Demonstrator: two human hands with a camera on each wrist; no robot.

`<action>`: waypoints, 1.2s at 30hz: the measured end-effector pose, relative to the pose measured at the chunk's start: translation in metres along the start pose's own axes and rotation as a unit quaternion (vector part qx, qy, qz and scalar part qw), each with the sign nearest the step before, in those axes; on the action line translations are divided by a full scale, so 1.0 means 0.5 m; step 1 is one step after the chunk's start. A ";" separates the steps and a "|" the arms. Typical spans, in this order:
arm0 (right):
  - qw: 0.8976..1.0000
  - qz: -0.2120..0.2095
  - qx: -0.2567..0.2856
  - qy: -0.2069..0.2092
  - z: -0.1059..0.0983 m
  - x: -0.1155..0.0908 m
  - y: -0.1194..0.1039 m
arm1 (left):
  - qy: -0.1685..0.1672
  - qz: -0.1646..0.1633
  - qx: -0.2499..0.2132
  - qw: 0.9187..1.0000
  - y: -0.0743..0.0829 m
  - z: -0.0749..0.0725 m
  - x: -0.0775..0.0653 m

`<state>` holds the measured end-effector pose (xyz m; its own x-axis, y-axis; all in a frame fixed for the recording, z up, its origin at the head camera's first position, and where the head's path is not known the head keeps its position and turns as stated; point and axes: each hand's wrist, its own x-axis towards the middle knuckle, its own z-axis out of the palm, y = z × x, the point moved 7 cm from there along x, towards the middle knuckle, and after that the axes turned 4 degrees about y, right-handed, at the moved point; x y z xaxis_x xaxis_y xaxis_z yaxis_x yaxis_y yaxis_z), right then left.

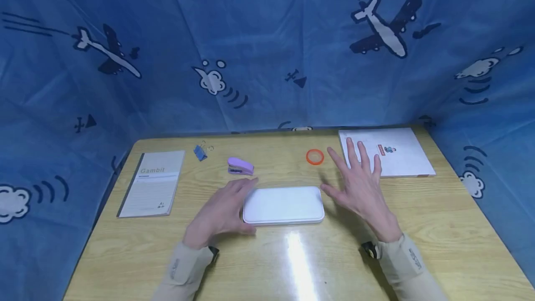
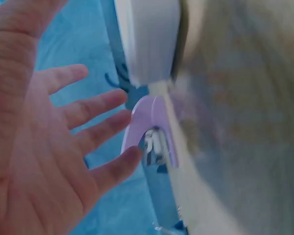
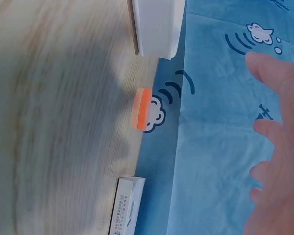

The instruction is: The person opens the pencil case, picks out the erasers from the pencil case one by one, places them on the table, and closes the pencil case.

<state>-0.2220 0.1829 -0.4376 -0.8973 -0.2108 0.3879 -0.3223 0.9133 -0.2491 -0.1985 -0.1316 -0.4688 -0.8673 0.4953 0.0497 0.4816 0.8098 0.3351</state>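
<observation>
You bracket a white case at the middle of the tabletop, a hand at either end.
Your left hand, fingers open, stands at the case's left end, contact impossible to tell; your right hand, fingers spread and holding nothing, hovers just beyond its right end. The step in hand appears to be positioning around the case; the next move, if it is to be held, would call for bringing both hands inward evenly. Left of the case lies a Gambit notebook; beyond it, a purple stapler, an orange ring to the right and a blue binder clip to the left. At far right rests a white booklet, before a blue airplane-print cloth.
</observation>
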 end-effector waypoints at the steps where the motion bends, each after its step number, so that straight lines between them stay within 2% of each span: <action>1: 1.000 0.000 -0.001 -0.001 0.001 0.000 0.000 | -0.007 -0.002 -0.009 1.000 0.001 0.007 0.000; 4: 1.000 -0.001 -0.002 -0.004 0.002 -0.002 -0.001 | -0.019 -0.009 -0.020 1.000 0.002 0.024 0.000; 10: 1.000 -0.019 0.003 -0.015 0.001 -0.003 -0.021 | -0.017 -0.014 -0.029 0.999 0.001 0.042 0.001; 12: 0.999 -0.047 0.006 -0.018 -0.001 -0.007 -0.045 | -0.015 -0.014 -0.030 0.999 0.002 0.043 0.004; 14: 0.995 -0.094 0.011 -0.026 0.004 -0.015 -0.080 | -0.014 -0.013 -0.033 0.999 0.003 0.043 0.008; 18: 0.977 -0.205 0.013 -0.058 0.036 -0.040 -0.169 | -0.014 -0.010 -0.052 0.998 -0.001 0.042 0.014; 21: 0.963 -0.260 -0.008 -0.073 0.064 -0.056 -0.221 | -0.020 -0.012 -0.078 0.997 -0.009 0.045 0.014; 28: 0.943 -0.323 -0.083 -0.025 0.079 -0.055 -0.268 | -0.038 -0.034 -0.152 0.987 -0.029 0.047 0.019; 31: 0.929 -0.351 -0.112 -0.007 0.074 -0.047 -0.284 | -0.038 -0.034 -0.181 0.982 -0.033 0.040 0.023; 36: 0.906 -0.398 -0.145 0.010 0.065 -0.035 -0.316 | -0.039 -0.028 -0.196 0.979 -0.042 0.035 0.031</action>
<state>-0.1653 0.0312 -0.4338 -0.4085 -0.8395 0.3582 -0.7697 0.5278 0.3592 -0.2196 -0.1353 -0.4916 -0.8716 0.4880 -0.0468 0.3340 0.6609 0.6720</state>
